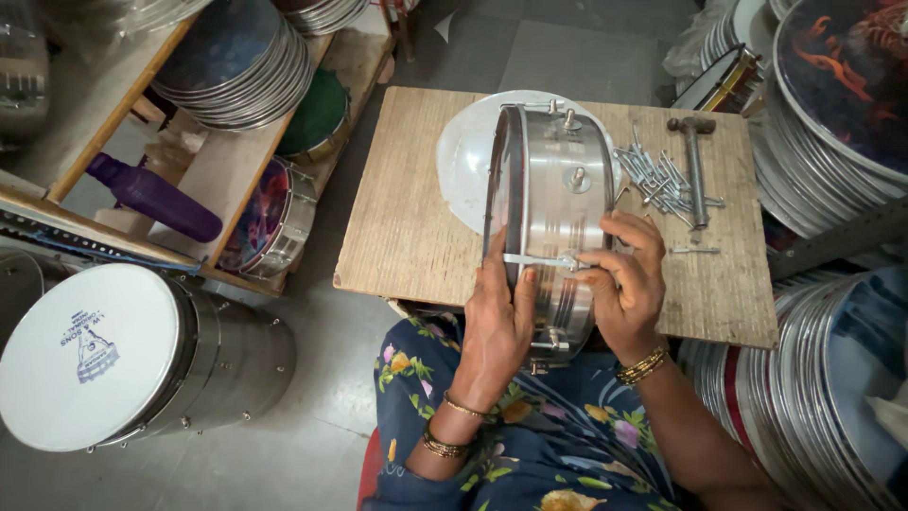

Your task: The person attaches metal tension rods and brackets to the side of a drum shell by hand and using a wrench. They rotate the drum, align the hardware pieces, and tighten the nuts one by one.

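Observation:
A shiny metal drum shell (pixel 553 203) stands on its edge on a small wooden table (pixel 407 227), its dark rim facing left. My left hand (pixel 497 317) grips the near rim and pins a thin metal tension rod (pixel 534 258) across the shell. My right hand (pixel 624 279) pinches the rod's right end at a lug on the shell. A white drum skin (pixel 465 161) lies flat under the drum.
A pile of metal rods (pixel 662 180) and a hammer (pixel 696 161) lie on the table's right side. Stacked metal hoops (pixel 813 378) stand at right. A finished silver drum (pixel 142 355) lies at left, near wooden shelves (pixel 227 161) with a purple bottle (pixel 156 197).

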